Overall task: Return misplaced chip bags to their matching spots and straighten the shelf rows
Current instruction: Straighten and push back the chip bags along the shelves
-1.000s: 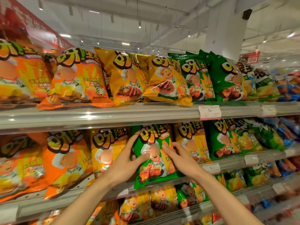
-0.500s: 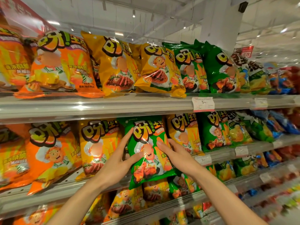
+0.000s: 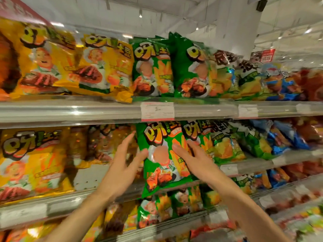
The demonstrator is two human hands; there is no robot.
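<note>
The green chip bag (image 3: 162, 158) is glossy, crinkled plastic film that catches the ceiling lights, as do the yellow bags (image 3: 33, 165) beside it; the shelf (image 3: 83, 179) is smooth pale metal with small holes, fronted by shiny clear plastic strips holding matt paper price tags (image 3: 157, 110)

White price labels (image 3: 157, 111) sit on the shelf rail under a white ceiling (image 3: 174, 13) (lights glaring).
</note>
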